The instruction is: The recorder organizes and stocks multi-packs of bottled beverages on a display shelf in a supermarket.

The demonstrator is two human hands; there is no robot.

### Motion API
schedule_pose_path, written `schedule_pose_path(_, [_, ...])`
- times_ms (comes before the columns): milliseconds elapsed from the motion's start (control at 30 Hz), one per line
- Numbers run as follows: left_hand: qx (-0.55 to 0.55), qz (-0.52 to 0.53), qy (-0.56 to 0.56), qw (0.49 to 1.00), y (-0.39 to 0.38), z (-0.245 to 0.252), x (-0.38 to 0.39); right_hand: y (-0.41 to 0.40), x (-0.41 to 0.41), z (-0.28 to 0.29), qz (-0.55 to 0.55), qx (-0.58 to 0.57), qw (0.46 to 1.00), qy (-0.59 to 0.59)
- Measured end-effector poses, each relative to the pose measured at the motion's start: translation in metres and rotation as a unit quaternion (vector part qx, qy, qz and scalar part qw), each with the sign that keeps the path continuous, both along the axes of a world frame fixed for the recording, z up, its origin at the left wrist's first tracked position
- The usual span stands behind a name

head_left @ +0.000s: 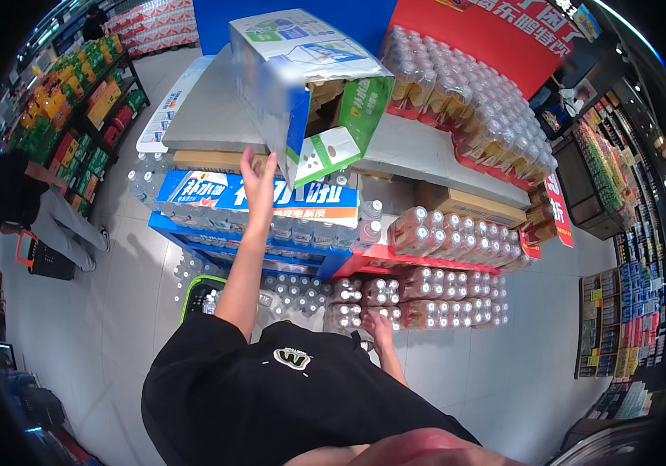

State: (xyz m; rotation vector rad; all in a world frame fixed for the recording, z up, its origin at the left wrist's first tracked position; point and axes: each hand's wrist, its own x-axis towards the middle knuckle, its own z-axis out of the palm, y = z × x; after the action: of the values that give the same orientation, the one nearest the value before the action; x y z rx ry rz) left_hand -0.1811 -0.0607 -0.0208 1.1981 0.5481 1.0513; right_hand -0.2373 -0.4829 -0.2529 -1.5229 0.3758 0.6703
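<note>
A large printed cardboard carton sits tilted on the grey slab at the top of the display, its torn opening facing me. Inside I see brown cardboard, and a white flap with a green stripe hangs from the lower edge. My left hand is raised beside the carton's lower left corner, fingers apart and nothing held; whether the thumb touches the carton is unclear. Lower down, my right hand hangs over shrink-wrapped bottle packs near my shirt. Its fingers are partly curled, and their grip cannot be made out.
Clear bottles line a blue shelf; wrapped drink packs fill the red shelf. By my left elbow is a green-rimmed basket. On the left, a person carries a black basket. Stocked shelves stand right.
</note>
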Motion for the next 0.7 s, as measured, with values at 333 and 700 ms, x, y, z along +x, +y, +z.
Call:
schedule_pose_path(333, [0.252, 0.110, -0.023, 0.961, 0.258, 0.147, 0.108, 0.111, 0.022, 0.149, 0.156, 0.081, 0.949, -0.262])
schedule_pose_path(700, [0.278, 0.031, 0.094, 0.956, 0.313, 0.150, 0.158, 0.255, 0.010, 0.213, 0.338, 0.130, 0.854, -0.373])
